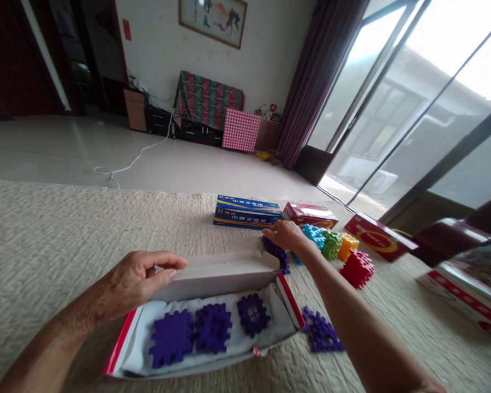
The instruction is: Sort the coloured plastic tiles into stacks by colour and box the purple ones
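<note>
A shallow cardboard box with red edges stands in front of me, its white lid flap raised at the back. Three purple interlocking tiles lie in a row on the white cloth inside. My left hand pinches the left end of the flap between thumb and fingers. Beyond the box's back right corner, my right hand has its fingers closed at the top of another purple interlocking tile; its fingertips are partly hidden. One more purple tile lies right of the box.
Blue, green, orange and red blocks of interlocking tiles stand beyond my right forearm. Behind are a blue battery box and two dark red boxes. A larger box sits at far right. The surface has a cream textured cover.
</note>
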A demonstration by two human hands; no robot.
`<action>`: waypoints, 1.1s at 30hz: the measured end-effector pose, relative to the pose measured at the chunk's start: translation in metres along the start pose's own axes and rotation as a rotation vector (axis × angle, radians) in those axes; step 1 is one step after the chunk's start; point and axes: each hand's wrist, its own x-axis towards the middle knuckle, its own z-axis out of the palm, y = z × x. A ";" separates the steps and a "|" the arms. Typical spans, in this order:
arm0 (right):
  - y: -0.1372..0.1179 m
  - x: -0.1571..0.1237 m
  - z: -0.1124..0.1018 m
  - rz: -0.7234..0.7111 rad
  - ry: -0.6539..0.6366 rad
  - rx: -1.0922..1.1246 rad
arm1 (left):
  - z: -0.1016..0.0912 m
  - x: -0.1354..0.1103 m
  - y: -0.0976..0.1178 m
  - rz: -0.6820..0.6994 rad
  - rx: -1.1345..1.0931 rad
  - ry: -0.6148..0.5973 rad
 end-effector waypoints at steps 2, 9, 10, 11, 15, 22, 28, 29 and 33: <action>-0.004 0.011 0.004 0.020 -0.051 -0.025 | 0.000 -0.001 0.000 -0.015 0.012 0.014; -0.003 0.039 0.021 0.030 -0.161 -0.033 | -0.001 0.000 -0.001 0.004 0.002 0.004; -0.001 0.040 0.022 0.033 -0.165 -0.033 | -0.002 0.000 0.000 -0.001 0.000 0.006; 0.000 0.040 0.023 0.031 -0.166 -0.032 | -0.002 0.001 0.001 -0.007 -0.002 0.005; 0.003 0.035 0.020 0.001 -0.163 -0.016 | -0.002 0.000 0.004 -0.017 -0.013 0.001; -0.003 -0.007 -0.010 -0.014 0.049 0.093 | -0.002 -0.001 0.005 -0.023 -0.017 -0.006; -0.011 -0.103 -0.041 -0.321 0.230 0.373 | -0.001 0.000 0.001 -0.013 -0.021 -0.015; -0.012 -0.117 -0.041 -0.386 0.214 0.401 | -0.001 0.000 0.000 -0.012 -0.019 -0.017; -0.024 -0.153 -0.031 -0.480 0.089 0.372 | -0.002 0.000 0.003 -0.019 -0.010 -0.020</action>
